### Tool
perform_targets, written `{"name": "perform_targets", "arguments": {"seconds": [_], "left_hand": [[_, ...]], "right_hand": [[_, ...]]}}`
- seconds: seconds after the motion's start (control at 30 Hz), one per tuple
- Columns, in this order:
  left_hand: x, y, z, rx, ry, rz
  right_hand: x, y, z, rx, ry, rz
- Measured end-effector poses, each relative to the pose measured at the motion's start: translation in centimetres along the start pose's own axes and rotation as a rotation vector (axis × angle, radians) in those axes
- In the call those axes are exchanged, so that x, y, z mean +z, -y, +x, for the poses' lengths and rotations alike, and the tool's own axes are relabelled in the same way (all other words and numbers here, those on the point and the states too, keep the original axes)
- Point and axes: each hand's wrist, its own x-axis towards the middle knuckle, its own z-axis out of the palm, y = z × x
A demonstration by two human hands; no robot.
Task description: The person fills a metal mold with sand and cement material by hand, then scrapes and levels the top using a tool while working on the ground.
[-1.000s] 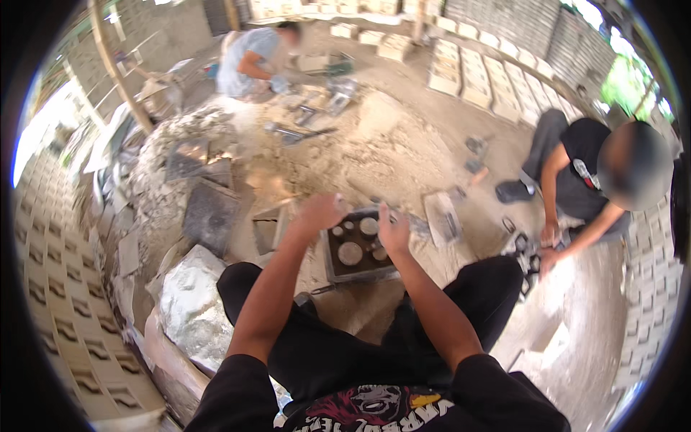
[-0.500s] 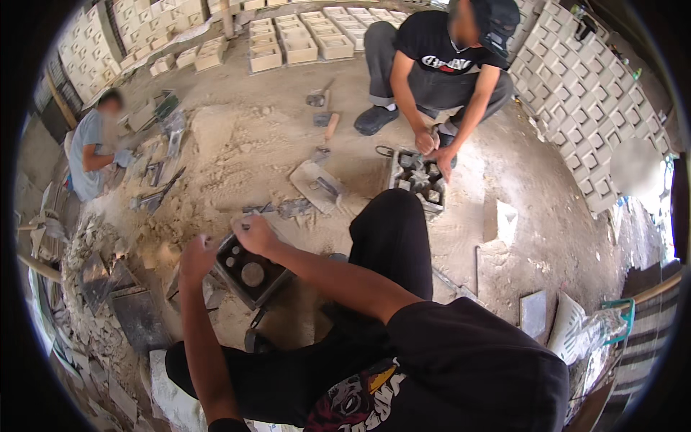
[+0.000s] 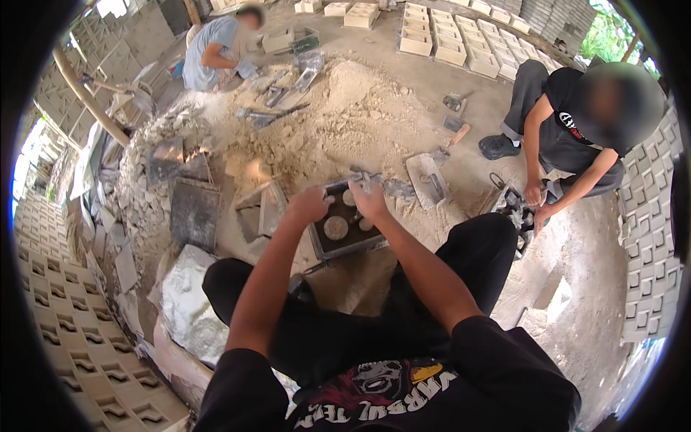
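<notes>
A square dark mould frame with round pale discs inside lies on the ground in front of my knees. My left hand is closed at the mould's left side, near its far corner; whatever its fingers hold is too small to make out. Over the far right part of the mould is my right hand, its fingers curled close to another small disc. What those fingers grip is not clear. A small grey metal piece shows at the far edge, just beyond the right fingers.
A trowel and a float lie beyond the mould. Behind it rises a sand heap. Dark plates and an angled frame lie left. One person squats right over a filled mould; another sits far left.
The view has swung left, so the scene sits farther right. My hands remain at the mould; the right one now reaches over its far right part, a little apart from the left.
</notes>
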Motion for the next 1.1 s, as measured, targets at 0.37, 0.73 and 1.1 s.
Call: {"name": "perform_targets", "arguments": {"seconds": [0.37, 0.73, 1.1], "left_hand": [[0.4, 1.8, 0.0, 0.063, 0.176, 0.076], [-0.6, 3.3, -0.4, -0.025, 0.145, 0.08], [0.5, 2.0, 0.5, 0.037, 0.12, 0.086]], "right_hand": [[1.9, -1.9, -0.4, 0.085, 0.005, -0.246], [1.7, -0.2, -0.4, 0.076, 0.085, -0.091], [-1.0, -3.3, 0.9, 0.102, 0.41, -0.035]]}}
